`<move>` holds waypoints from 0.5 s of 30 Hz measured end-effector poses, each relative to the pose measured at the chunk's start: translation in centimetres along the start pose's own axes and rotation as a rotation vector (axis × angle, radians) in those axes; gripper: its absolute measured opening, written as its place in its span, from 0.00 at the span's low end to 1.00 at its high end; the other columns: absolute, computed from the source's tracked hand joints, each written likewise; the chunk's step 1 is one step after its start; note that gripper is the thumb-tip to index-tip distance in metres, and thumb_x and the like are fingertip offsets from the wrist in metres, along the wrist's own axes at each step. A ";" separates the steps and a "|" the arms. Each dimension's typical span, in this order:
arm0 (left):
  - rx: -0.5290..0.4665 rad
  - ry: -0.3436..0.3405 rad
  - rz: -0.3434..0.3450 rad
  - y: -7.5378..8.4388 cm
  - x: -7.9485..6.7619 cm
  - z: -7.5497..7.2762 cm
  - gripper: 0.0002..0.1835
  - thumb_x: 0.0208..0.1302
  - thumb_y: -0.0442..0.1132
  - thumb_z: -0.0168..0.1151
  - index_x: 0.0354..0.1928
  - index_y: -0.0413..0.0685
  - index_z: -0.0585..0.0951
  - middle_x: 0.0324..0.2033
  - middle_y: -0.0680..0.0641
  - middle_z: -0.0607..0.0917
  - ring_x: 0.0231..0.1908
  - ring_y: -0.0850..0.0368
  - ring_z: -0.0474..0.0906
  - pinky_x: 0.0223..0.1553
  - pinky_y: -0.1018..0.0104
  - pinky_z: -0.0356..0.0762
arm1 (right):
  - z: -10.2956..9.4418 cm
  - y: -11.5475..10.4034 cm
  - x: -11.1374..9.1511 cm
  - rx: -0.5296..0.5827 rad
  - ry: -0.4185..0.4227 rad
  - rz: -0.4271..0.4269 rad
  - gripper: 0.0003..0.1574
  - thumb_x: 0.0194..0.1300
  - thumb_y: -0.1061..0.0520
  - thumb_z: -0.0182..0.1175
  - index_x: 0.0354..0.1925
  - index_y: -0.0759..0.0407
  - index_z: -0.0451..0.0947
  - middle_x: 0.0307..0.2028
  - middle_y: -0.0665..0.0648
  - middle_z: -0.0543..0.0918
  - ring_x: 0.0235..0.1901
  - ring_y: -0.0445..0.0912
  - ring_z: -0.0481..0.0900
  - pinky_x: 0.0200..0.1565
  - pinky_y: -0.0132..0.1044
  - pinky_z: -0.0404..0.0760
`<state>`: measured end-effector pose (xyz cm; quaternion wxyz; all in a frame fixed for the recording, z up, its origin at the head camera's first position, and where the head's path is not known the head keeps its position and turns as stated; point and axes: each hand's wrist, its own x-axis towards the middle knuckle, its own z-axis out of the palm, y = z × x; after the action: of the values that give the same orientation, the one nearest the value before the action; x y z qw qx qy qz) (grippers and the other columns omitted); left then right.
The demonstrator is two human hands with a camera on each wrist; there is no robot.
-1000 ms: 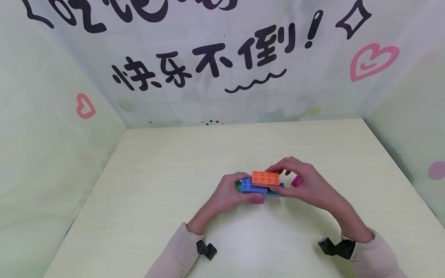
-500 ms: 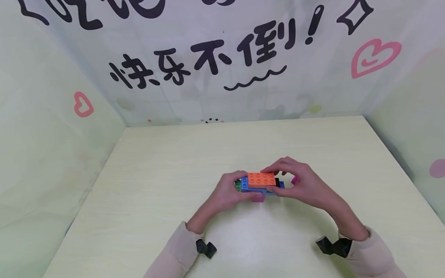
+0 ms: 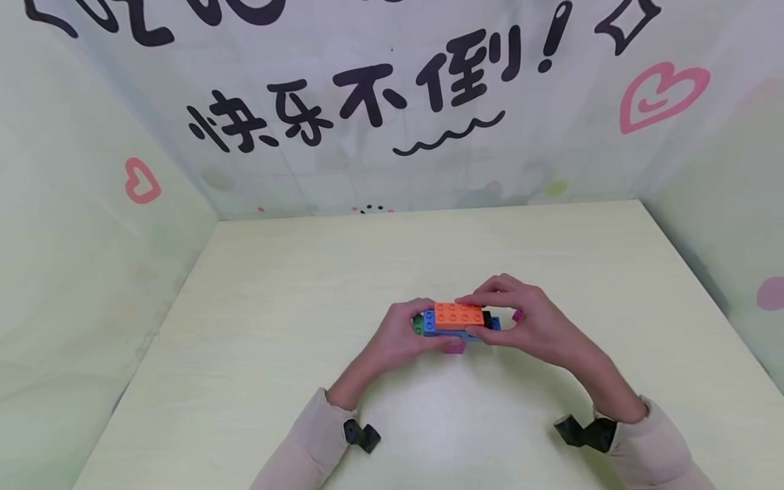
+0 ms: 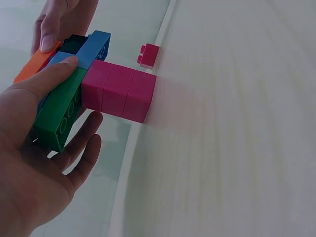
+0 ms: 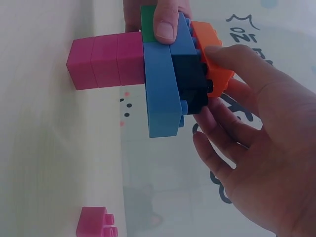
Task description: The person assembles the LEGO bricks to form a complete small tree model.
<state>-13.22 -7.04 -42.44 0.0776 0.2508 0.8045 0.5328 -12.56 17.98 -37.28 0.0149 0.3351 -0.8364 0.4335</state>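
Observation:
My left hand (image 3: 395,341) grips a toy building-block build from the left, its thumb across the near side of the blocks. A green block (image 4: 58,116) and a light blue block (image 5: 162,94) lie end to end, over a column of three pink blocks (image 4: 118,91). Above them come another blue block (image 5: 182,39) and a black block (image 5: 191,81). My right hand (image 3: 535,325) pinches an orange eight-stud block (image 3: 458,316) between thumb and fingers. The orange block lies along the top of the build, and some studs show beneath its edge in the right wrist view.
A loose pink block (image 4: 149,56) rests on the pale wooden table (image 3: 294,286), right of and behind the build. Printed cloth walls (image 3: 343,177) stand along the back and both sides of the table.
The right hand has brought the orange block left and slightly down over the build, uncovering the black block at its right. The left hand keeps its grip in nearly the same place.

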 end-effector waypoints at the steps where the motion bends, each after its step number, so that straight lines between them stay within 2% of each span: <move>1: -0.002 0.001 0.004 0.0 0.0 0.0 0.22 0.52 0.48 0.77 0.49 0.53 0.83 0.41 0.58 0.84 0.39 0.61 0.78 0.41 0.65 0.78 | 0.0 0.0 0.0 -0.009 0.004 -0.019 0.26 0.54 0.55 0.75 0.52 0.44 0.84 0.44 0.42 0.77 0.41 0.42 0.73 0.21 0.35 0.69; 6: -0.012 0.006 0.015 -0.2 0.1 -0.1 0.20 0.52 0.46 0.77 0.46 0.52 0.83 0.40 0.59 0.84 0.38 0.61 0.77 0.39 0.64 0.78 | 0.1 0.0 0.2 -0.043 0.016 -0.088 0.27 0.52 0.57 0.76 0.53 0.47 0.84 0.46 0.43 0.77 0.42 0.41 0.74 0.24 0.32 0.70; 15: -0.002 -0.004 -0.005 -0.1 0.2 0.1 0.20 0.53 0.47 0.77 0.47 0.51 0.82 0.40 0.57 0.83 0.39 0.60 0.77 0.42 0.65 0.77 | -0.2 0.3 0.0 -0.044 0.004 -0.045 0.26 0.53 0.56 0.76 0.52 0.44 0.84 0.45 0.42 0.77 0.39 0.41 0.73 0.21 0.34 0.68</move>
<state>-13.39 -6.93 -42.52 0.0807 0.2497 0.8043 0.5331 -12.80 18.25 -37.33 0.0337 0.3527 -0.8379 0.4153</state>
